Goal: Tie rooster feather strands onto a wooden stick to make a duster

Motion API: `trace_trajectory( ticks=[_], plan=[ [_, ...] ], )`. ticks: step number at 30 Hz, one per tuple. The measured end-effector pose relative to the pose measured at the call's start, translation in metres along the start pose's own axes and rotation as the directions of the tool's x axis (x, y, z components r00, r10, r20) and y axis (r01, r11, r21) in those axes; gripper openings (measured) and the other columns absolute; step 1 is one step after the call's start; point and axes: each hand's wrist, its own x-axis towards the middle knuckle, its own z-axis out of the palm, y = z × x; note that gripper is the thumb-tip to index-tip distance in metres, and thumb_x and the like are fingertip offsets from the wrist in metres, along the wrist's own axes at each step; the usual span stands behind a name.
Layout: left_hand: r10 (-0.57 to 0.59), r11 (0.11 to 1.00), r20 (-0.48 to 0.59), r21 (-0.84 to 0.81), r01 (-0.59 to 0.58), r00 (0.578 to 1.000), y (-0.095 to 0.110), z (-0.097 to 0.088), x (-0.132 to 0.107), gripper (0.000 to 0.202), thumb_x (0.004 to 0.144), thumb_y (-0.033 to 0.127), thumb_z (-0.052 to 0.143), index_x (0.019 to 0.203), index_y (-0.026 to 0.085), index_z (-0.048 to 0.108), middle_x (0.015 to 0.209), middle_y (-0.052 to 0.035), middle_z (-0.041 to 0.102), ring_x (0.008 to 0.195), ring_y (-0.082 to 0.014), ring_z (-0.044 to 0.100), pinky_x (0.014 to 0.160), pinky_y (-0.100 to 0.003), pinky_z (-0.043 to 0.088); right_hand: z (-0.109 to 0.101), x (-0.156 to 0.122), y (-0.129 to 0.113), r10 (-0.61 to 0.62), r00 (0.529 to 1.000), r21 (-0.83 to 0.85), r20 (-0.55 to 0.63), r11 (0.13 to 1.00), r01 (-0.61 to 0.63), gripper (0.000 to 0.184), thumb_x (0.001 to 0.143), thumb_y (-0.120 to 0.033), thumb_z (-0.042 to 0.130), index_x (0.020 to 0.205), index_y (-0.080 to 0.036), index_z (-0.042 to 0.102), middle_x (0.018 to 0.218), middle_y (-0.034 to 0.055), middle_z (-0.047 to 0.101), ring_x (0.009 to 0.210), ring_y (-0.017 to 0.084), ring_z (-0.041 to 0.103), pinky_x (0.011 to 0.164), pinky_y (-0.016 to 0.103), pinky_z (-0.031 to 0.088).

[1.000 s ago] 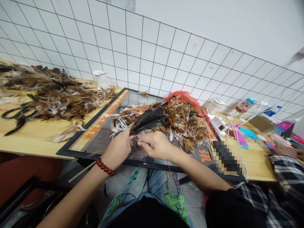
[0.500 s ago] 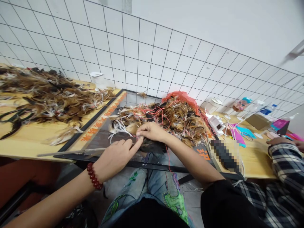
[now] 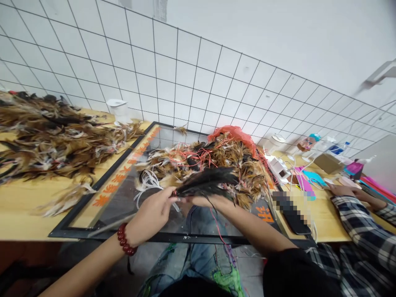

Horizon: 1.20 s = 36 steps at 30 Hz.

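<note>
My left hand (image 3: 154,214), with a red bead bracelet on the wrist, pinches the quill end of a bunch of black feathers (image 3: 208,184). My right hand (image 3: 201,201) lies under the bunch, fingers closed round the quills and mostly hidden by the feathers. A red thread (image 3: 216,225) hangs down from my right hand. Both hands are over a black-framed glass panel (image 3: 123,181) that carries a heap of brown feathers tangled with red thread (image 3: 216,159).
A large pile of brown and black feathers (image 3: 52,136) covers the wooden table at the left. A white cup (image 3: 116,108) stands by the wire grid wall. At the right, another person's plaid sleeve (image 3: 355,231) rests among coloured paper, boxes and a phone (image 3: 293,220).
My right hand reached into the brown heap half a second ago, then came back. The black feather bunch is again held between both hands, lower and nearer to me. The camera shifted right.
</note>
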Motion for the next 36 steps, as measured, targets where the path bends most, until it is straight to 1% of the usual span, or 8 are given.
trace_trajectory(
  ticks=[3,7,10,13,18,22,29,36],
  plan=[
    [-0.175,0.975,-0.020,-0.146,0.170,0.984,-0.006,-0.016,0.024,0.021,0.089,0.034,0.047,0.086,0.020,0.063,0.080,-0.0063,0.069,0.077,-0.0241,0.064,0.070,-0.032,0.049,-0.014,0.012,-0.010,0.069,0.989,-0.019,0.133,0.998,-0.067,0.011,0.082,-0.024,0.068,0.078,-0.018,0.076,0.074,-0.0017,0.071,0.070,0.013,0.062,0.066,0.022,0.044],
    [-0.383,0.815,0.004,-0.470,0.339,0.924,-0.015,-0.038,0.049,0.024,0.079,0.041,0.064,0.074,0.019,0.059,0.063,-0.0007,0.056,0.059,-0.0163,0.050,0.053,-0.024,0.040,-0.079,0.030,-0.024,-0.033,0.914,0.003,0.405,0.999,0.035,0.027,0.083,-0.036,0.070,0.101,-0.017,0.077,0.095,0.0019,0.076,0.085,0.014,0.067,0.078,0.023,0.048],
    [-0.529,0.525,0.117,-0.733,0.433,0.840,-0.014,-0.043,0.067,0.030,0.074,0.039,0.073,0.070,0.017,0.052,0.058,0.0032,0.047,0.048,-0.0078,0.036,0.043,-0.017,0.028,-0.130,0.057,-0.023,0.056,0.996,-0.203,0.070,0.978,-0.041,0.024,0.085,-0.026,0.066,0.105,-0.017,0.076,0.106,0.0045,0.076,0.097,0.018,0.068,0.089,0.026,0.048],
    [-0.564,0.247,0.236,-0.866,0.434,0.792,-0.009,-0.040,0.088,0.026,0.082,0.026,0.068,0.070,0.015,0.048,0.059,0.0043,0.044,0.044,-0.0031,0.028,0.040,-0.013,0.021,-0.151,0.096,-0.013,0.129,0.945,-0.535,-0.301,0.798,-0.279,0.030,0.088,-0.016,0.054,0.109,-0.018,0.075,0.110,0.0095,0.074,0.103,0.023,0.067,0.090,0.032,0.047],
    [-0.511,-0.072,0.420,-0.890,0.450,0.750,-0.003,-0.036,0.127,0.029,0.097,0.012,0.042,0.068,0.015,0.041,0.060,0.0040,0.040,0.041,-0.0021,0.028,0.037,-0.012,0.022,-0.141,0.143,0.010,0.150,0.977,-0.757,-0.152,0.618,-0.213,0.032,0.083,-0.014,0.057,0.108,-0.025,0.076,0.116,0.0117,0.071,0.115,0.030,0.059,0.095,0.042,0.042],
    [-0.446,-0.177,0.465,-0.883,0.434,0.765,-0.004,-0.035,0.149,0.029,0.099,0.011,0.036,0.072,0.014,0.044,0.061,0.0041,0.039,0.040,-0.0016,0.030,0.035,-0.012,0.024,-0.141,0.146,0.019,0.178,0.982,-0.844,0.069,0.535,-0.038,0.036,0.080,-0.014,0.062,0.111,-0.027,0.073,0.129,0.0106,0.065,0.125,0.032,0.049,0.100,0.050,0.033],
    [-0.371,-0.280,0.465,-0.881,0.380,0.804,-0.002,-0.034,0.185,0.026,0.101,0.015,0.033,0.078,0.014,0.046,0.061,0.0042,0.039,0.039,-0.0029,0.032,0.034,-0.013,0.026,-0.190,0.118,-0.008,-0.138,0.987,-0.839,-0.079,0.543,0.009,0.032,0.085,-0.012,0.051,0.114,-0.015,0.063,0.105,0.0109,0.071,0.100,0.022,0.061,0.098,0.039,0.030],
    [-0.319,-0.264,0.444,-0.890,0.371,0.837,-0.004,-0.025,0.202,0.020,0.099,0.013,0.039,0.084,0.011,0.052,0.063,0.0039,0.040,0.041,-0.0025,0.033,0.035,-0.012,0.027,-0.234,0.080,-0.036,-0.302,0.952,-0.951,-0.049,0.306,0.048,0.025,0.091,-0.011,0.051,0.095,-0.021,0.073,0.101,0.0072,0.068,0.101,0.022,0.056,0.111,0.051,0.019]
  ],
)
